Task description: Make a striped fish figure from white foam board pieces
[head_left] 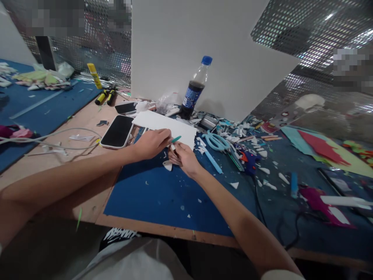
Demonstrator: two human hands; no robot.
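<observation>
Centrally, left grip round teal pen, scissors, phone, bottle nearby

Matt blue mat is laid over a bare, dull wood tabletop. The sheet is seen as matt white paper. Glossy black glass is shown on the phone, clear smooth plastic on the bottle, and smooth teal plastic on the tool gripped in the left hand. Shiny perforated metal is used for the back wall, fwiw.

Pen half-hidden in left hand, background patches — blurred out
</observation>
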